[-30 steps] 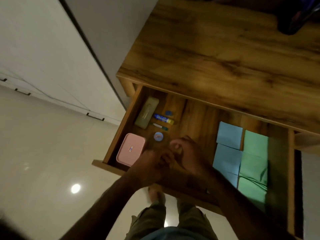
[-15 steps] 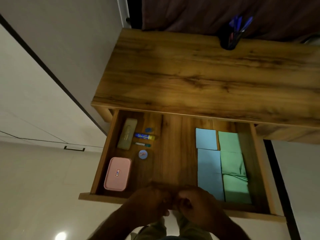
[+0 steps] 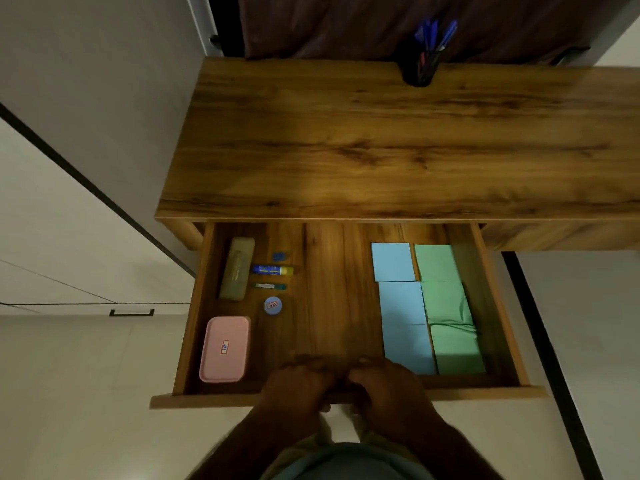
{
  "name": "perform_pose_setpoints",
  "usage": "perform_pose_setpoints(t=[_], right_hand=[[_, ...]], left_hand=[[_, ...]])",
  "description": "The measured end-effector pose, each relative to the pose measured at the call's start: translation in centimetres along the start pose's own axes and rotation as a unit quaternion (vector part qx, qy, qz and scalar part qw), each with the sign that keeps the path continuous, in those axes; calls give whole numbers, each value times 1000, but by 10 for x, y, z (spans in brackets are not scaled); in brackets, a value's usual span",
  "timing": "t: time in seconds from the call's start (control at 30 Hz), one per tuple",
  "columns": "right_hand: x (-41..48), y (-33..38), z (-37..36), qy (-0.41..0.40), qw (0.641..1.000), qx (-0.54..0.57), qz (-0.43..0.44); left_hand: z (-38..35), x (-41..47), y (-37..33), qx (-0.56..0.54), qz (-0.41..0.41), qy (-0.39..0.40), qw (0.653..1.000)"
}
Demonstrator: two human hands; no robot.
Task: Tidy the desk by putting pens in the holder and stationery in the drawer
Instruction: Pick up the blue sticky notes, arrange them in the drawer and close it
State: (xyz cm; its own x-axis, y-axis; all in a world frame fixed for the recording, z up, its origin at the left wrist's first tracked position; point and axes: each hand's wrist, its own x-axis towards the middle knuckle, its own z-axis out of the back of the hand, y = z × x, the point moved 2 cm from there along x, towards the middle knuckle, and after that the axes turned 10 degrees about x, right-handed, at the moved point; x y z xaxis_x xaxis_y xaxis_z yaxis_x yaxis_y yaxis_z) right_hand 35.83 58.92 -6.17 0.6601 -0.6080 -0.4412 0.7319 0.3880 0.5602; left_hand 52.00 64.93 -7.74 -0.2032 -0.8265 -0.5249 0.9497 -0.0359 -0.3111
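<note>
Pens (image 3: 437,31) in holder (image 3: 418,73), stationery (image 3: 272,270) in drawer (image 3: 196,306)

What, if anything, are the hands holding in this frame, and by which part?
Left hand and right hand both grip the open drawer at the middle of its front panel, fingers curled over its top edge.

Both hands, left hand (image 3: 300,386) and right hand (image 3: 388,386), grip the front edge of the open drawer (image 3: 485,392) under the desk (image 3: 381,143).
</note>
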Motion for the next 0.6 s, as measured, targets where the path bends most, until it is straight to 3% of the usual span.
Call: perform_pose_setpoints(t=[0.6], right_hand=[[45,4,35,-63,998,-28,-3]], left_hand=[[44,35,25,22,18,-80,996]])
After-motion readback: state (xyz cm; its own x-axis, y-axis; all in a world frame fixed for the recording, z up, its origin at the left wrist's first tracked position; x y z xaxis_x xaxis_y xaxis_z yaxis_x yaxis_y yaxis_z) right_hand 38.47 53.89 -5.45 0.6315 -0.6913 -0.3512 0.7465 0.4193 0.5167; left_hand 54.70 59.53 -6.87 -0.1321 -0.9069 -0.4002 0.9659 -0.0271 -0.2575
